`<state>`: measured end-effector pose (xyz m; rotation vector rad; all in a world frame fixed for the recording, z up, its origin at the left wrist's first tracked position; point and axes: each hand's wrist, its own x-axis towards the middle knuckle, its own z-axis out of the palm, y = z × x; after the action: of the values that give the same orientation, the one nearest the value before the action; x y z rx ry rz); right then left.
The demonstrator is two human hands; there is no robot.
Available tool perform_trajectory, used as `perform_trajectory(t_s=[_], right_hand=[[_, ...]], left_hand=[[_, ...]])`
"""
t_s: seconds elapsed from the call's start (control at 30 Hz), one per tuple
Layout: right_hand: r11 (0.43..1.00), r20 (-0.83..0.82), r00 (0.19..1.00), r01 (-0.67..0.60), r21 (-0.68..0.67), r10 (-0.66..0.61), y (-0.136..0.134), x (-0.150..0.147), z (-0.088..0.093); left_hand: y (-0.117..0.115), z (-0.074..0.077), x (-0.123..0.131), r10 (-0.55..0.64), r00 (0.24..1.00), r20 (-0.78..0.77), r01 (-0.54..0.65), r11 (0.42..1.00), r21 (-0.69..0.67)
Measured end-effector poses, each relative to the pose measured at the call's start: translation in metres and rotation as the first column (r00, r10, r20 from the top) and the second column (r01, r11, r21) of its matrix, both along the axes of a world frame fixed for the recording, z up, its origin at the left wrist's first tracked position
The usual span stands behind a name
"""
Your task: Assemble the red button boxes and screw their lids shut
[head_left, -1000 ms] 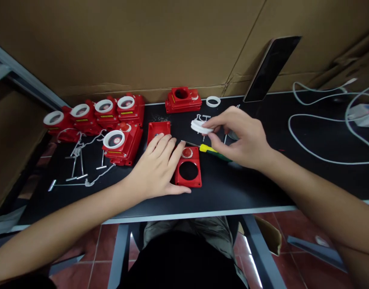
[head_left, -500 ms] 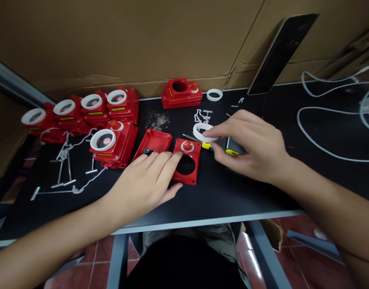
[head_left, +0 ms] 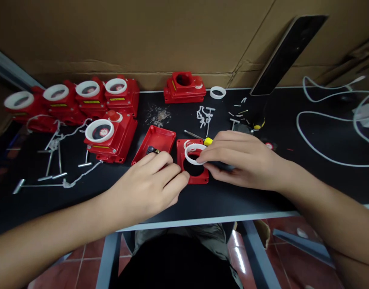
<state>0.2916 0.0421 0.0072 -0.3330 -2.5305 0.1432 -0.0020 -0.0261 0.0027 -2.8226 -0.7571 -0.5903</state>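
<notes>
My right hand (head_left: 243, 160) pinches a white ring (head_left: 186, 155) between thumb and fingers, tilted over the round hole of a flat red cover (head_left: 205, 176). Whether the ring touches the cover is hard to tell. The curled fingers of my left hand (head_left: 151, 184) hold the cover's lower left edge; the thumb is hidden. Just beyond that hand lies an open red housing half (head_left: 157, 138), with a small dark part (head_left: 151, 149) by its near side. A screwdriver (head_left: 207, 141) with a yellow handle lies behind the cover, partly covered by my right hand.
Several red boxes with white rings stand at left, one nearest (head_left: 119, 140). Cords with metal T-bars (head_left: 42, 185) lie before them. At the back are another red box (head_left: 184, 92) and a loose white ring (head_left: 218, 92). Small screws (head_left: 243, 100) and a white cable (head_left: 323, 162) lie right.
My right hand has brought the white ring left and down, over the hole in the red cover. My left hand's fingers have curled in at the cover's edge. The view has shifted slightly.
</notes>
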Motion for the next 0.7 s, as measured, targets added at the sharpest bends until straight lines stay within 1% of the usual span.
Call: perform_trajectory(t_s=[0.13, 0.27, 0.37, 0.43, 0.5, 0.6, 0.7], right_hand=[[0.999, 0.032, 0.999, -0.004, -0.033, 0.005, -0.004, 0.002, 0.003], [0.993, 0.048, 0.997, -0.053, -0.107, 0.059, -0.008, -0.001, 0.005], [0.984, 0.037, 0.997, -0.064, -0.166, 0.071, -0.007, -0.001, 0.005], [0.97, 0.009, 0.998, -0.064, -0.236, 0.068, -0.004, 0.001, 0.005], [0.952, 0.001, 0.999, -0.039, -0.304, 0.041, 0.0, 0.003, 0.005], [0.929, 0.038, 0.999, 0.019, -0.37, -0.005, 0.003, 0.007, 0.003], [0.893, 0.057, 0.998, 0.031, -0.449, -0.006, 0.003, 0.007, -0.001]], left_hand=[[0.001, -0.004, -0.001, -0.004, 1.0, 0.002, 0.004, 1.0, -0.021], [0.002, 0.0, -0.001, 0.057, 0.996, 0.069, -0.055, 0.998, -0.03], [0.002, 0.002, -0.001, 0.066, 0.995, 0.075, -0.065, 0.998, -0.024], [0.001, 0.002, -0.001, 0.065, 0.996, 0.059, -0.064, 0.998, -0.025], [0.0, 0.001, 0.0, 0.066, 0.996, 0.052, -0.064, 0.997, -0.033], [0.0, 0.001, 0.001, 0.065, 0.997, 0.048, -0.064, 0.997, -0.034], [0.0, 0.003, 0.002, 0.064, 0.996, 0.056, -0.061, 0.997, -0.048]])
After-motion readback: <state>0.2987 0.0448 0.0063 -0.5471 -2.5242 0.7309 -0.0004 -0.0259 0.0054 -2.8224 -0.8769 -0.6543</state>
